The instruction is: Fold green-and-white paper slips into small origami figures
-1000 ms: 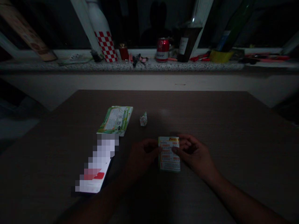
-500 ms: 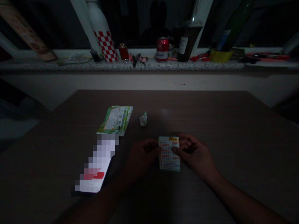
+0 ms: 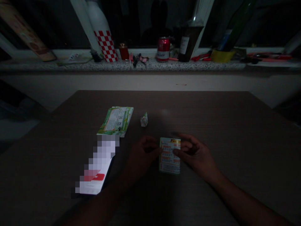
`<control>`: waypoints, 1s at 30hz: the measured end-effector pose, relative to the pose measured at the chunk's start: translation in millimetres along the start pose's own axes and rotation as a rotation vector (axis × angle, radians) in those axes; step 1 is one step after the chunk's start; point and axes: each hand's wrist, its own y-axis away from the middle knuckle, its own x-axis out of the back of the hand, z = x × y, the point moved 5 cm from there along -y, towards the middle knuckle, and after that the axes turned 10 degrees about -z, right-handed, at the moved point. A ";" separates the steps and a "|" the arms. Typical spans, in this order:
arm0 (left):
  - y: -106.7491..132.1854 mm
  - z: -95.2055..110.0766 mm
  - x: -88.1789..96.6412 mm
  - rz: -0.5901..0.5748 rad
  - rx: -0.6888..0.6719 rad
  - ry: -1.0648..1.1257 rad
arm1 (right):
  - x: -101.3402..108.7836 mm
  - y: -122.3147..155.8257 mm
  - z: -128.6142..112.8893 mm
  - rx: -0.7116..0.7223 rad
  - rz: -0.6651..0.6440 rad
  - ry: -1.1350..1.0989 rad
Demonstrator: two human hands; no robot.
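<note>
Between my two hands is a folded printed leaflet (image 3: 169,157), white with orange and yellow blocks of text and a green edge. My left hand (image 3: 144,155) pinches its left edge with the thumb and fingers. On the right side, my right hand (image 3: 198,155) grips it, thumb on the face and fingers behind. A small folded paper piece (image 3: 144,120) rests on the table just beyond my left hand. Farther left lies a stack of green and white leaflets (image 3: 116,121). A phone (image 3: 94,185) with a lit, partly blurred screen lies nearer me, left of my left forearm.
Along the stone windowsill (image 3: 82,66) stand a red-and-white checked bottle (image 3: 105,44), a red can (image 3: 163,50), a dark plastic cup (image 3: 188,44) and a green bottle (image 3: 237,28) in a yellow holder. The brown table (image 3: 211,110) meets the wall below. The room is dim.
The leaflet has tilted slightly in my hands, its lower edge shifting a little left. Everything else stays in place.
</note>
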 end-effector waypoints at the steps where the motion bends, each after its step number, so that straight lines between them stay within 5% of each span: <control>1: -0.2 -0.5 0.0 -0.002 -0.001 0.001 | 0.6 -0.3 0.6 0.001 0.005 -0.006; 30: 1.0 1.2 -1.4 -0.026 0.008 -0.010 | 1.6 -1.5 1.3 0.011 0.028 -0.005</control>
